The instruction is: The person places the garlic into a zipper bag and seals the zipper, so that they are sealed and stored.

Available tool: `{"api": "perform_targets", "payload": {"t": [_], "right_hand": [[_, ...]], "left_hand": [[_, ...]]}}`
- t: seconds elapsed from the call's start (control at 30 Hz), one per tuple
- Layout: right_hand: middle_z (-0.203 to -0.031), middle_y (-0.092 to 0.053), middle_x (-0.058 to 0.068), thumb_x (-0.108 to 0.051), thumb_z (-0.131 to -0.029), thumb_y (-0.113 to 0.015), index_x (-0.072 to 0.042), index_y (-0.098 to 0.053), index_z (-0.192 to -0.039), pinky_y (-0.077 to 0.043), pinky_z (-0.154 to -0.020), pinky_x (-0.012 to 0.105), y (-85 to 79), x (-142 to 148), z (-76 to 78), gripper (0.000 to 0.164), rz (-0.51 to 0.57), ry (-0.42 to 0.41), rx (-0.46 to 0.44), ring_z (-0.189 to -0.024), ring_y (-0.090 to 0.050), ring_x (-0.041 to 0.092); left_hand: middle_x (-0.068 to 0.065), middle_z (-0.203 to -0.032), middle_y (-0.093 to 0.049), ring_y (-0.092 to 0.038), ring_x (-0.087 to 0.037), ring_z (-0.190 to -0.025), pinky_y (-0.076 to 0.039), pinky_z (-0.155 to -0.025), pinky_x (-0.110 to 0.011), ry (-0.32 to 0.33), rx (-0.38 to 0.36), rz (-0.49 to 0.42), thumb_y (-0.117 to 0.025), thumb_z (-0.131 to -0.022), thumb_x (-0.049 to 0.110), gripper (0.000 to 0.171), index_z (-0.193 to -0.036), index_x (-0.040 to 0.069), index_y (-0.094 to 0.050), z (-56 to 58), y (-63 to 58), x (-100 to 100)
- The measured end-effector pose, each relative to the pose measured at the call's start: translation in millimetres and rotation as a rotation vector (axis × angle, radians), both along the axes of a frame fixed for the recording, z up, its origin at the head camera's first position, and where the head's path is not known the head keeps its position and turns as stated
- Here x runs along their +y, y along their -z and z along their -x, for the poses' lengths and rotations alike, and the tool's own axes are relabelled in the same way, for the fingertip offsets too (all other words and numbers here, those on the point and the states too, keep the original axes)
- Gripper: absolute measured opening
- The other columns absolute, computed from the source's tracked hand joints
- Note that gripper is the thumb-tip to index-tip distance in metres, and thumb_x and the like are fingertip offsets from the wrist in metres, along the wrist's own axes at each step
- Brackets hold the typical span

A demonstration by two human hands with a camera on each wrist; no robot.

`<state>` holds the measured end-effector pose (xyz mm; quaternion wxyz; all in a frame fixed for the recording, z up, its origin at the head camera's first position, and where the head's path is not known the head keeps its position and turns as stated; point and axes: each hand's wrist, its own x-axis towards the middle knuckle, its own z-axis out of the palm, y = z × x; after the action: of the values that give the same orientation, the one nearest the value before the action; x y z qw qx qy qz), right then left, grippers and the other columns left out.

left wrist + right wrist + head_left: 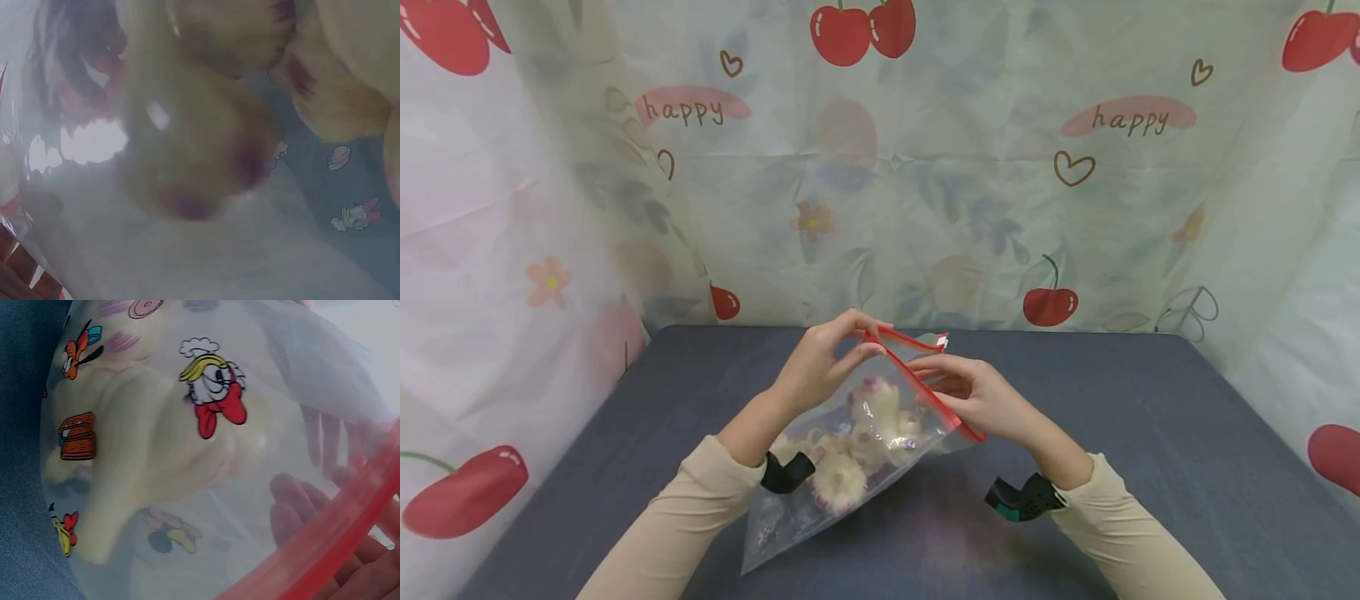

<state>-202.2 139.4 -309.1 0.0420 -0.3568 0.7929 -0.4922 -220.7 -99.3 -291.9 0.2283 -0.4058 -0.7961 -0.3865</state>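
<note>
A clear zip bag (797,525) with a red sealing strip slants above the dark table. Printed cartoon figures (215,394) cover its plastic. Inside lie several rounded cream-coloured pieces (838,483) with purple marks; in the right wrist view one (144,437) has a bulb-like body and a stem-like end. My left hand (823,358) pinches the bag's upper corner at the red strip between thumb and fingers. At the bag's mouth, my right hand (977,396) reaches in past the strip, its loosely bent fingers (290,512) showing through the plastic. The left wrist view has the cream pieces (200,150) close up.
The dark grey table (1112,400) spreads out around the bag. Behind it and at both sides hangs a printed curtain (925,167) with cherries and lettering. A dark wrist camera (786,473) is strapped to the left wrist, another wrist camera (1022,497) to the right.
</note>
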Motion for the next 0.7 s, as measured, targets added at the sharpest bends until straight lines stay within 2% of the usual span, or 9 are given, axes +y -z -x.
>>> {"api": "perform_targets", "payload": {"t": [0.17,0.43,0.7], "right_hand": [[-0.114,-0.063,0.024,-0.004,-0.089,-0.061,0.002,-0.057,-0.12,-0.054,-0.078,0.024,-0.3,2,-0.1,0.032,-0.028,-0.005,0.035,-0.095,-0.067,0.034],[-0.11,-0.067,0.014,-0.009,-0.09,-0.062,-0.005,-0.063,-0.115,-0.054,-0.078,0.026,-1.6,15,-1.6,0.026,-0.036,0.083,0.094,-0.089,-0.068,0.012],[-0.106,-0.068,0.013,-0.012,-0.089,-0.063,-0.005,-0.063,-0.114,-0.054,-0.077,0.024,-2.9,33,4.0,0.026,-0.018,0.194,0.094,-0.088,-0.068,0.014]], "left_hand": [[-0.009,-0.105,-0.069,-0.067,-0.022,-0.096,-0.053,-0.082,-0.036,-0.024,-0.008,0.007,-0.06,-0.085,0.027,0.023,-0.097,0.008,-0.054,-0.6,0.3,0],[-0.009,-0.106,-0.069,-0.067,-0.022,-0.096,-0.053,-0.081,-0.035,-0.018,-0.012,0.005,-0.063,-0.084,0.022,0.021,-0.096,0.008,-0.054,-0.4,0.6,0],[-0.009,-0.107,-0.069,-0.067,-0.021,-0.096,-0.053,-0.078,-0.034,-0.02,-0.021,0.008,-0.063,-0.085,0.02,0.019,-0.097,0.008,-0.055,-1.1,1.5,1]]}}
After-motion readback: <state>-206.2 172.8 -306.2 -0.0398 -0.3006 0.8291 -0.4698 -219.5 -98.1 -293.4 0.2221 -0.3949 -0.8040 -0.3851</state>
